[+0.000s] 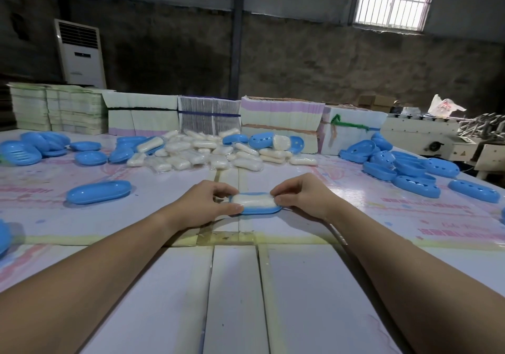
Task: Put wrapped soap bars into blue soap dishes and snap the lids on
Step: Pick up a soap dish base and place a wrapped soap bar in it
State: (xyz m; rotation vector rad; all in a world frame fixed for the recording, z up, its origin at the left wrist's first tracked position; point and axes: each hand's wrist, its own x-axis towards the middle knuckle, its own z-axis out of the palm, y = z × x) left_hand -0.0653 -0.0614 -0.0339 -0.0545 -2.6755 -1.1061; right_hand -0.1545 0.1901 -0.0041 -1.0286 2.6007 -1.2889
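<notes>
both hands (207,203) gripping soap bar (254,200), blue dish (262,210)

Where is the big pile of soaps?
The pile of wrapped soap bars lies at the far middle of the table, in front of the stacked cartons, with blue dishes on both sides.

A white soap bar (254,200) is sitting in a blue dish (262,210); the table (355,217) is showing pale lilac with pink print.
</notes>
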